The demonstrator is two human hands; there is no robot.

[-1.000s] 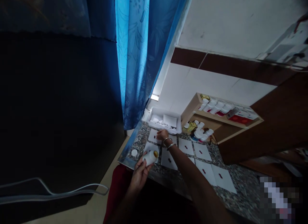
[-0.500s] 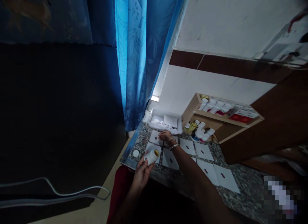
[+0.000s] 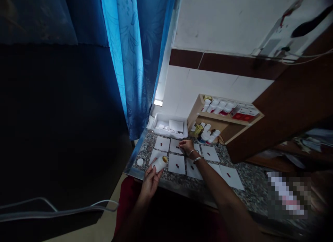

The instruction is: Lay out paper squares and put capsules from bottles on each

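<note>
My left hand (image 3: 151,182) is closed around a white plastic pill bottle (image 3: 158,164). The bottle is uncapped and tilted, its yellowish mouth pointing up and right. My right hand (image 3: 186,146), with two bangles on the wrist, has its fingers pinched over a white paper square (image 3: 174,150) in the back row. Dark red pills lie by the fingertips; whether one is between them I cannot make out. Several more squares lie in two rows, such as a front square (image 3: 173,168) and a far right square (image 3: 236,181), with small dark red pills on those I see uncovered.
A white cap (image 3: 140,162) lies left of the papers. Behind them stands a plastic tray (image 3: 185,131) with folded papers. A wooden shelf (image 3: 223,120) holds white bottles and boxes. The granite counter (image 3: 256,181) runs right; a blue curtain (image 3: 135,68) hangs at left.
My right hand has moved right, from the leftmost back paper to the one beside it. My left hand still holds the bottle. The whole view has shifted a little.
</note>
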